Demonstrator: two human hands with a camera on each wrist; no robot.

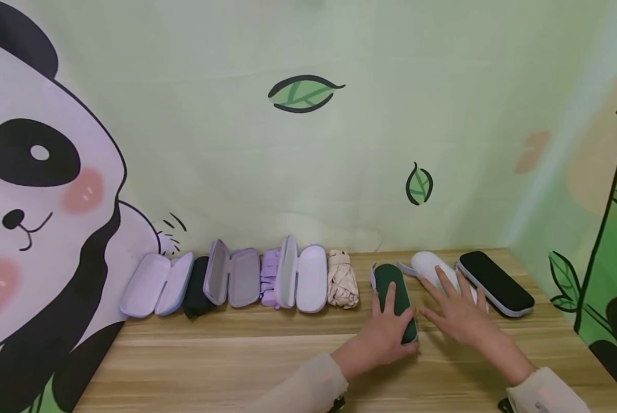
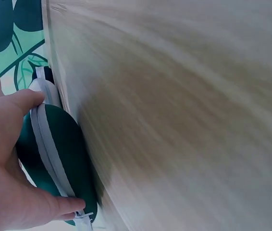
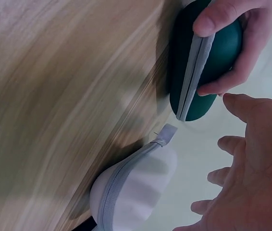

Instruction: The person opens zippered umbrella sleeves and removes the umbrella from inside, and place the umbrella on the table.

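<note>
A dark green zip case (image 1: 388, 273), shaped like a glasses case, lies on the right half of the table. My left hand (image 1: 382, 337) grips it across its sides; in the left wrist view, thumb and fingers press on opposite ends of the green case (image 2: 66, 139), along its grey zipper. To its right is a white zip case (image 1: 426, 263) with a grey pull tab. My right hand (image 1: 463, 320) spreads its fingers over that case, overlapping it in the head view. The right wrist view shows those fingers apart and loosely bent, beside the white case (image 3: 138, 192), gripping nothing.
A black zip case (image 1: 496, 282) lies at the far right. Leftward along the wall stand opened cases, lavender (image 1: 145, 284), grey (image 1: 244, 281) and white (image 1: 312, 281), with black (image 1: 197, 287), purple (image 1: 269, 275) and beige (image 1: 342, 281) folded bundles between or beside them.
</note>
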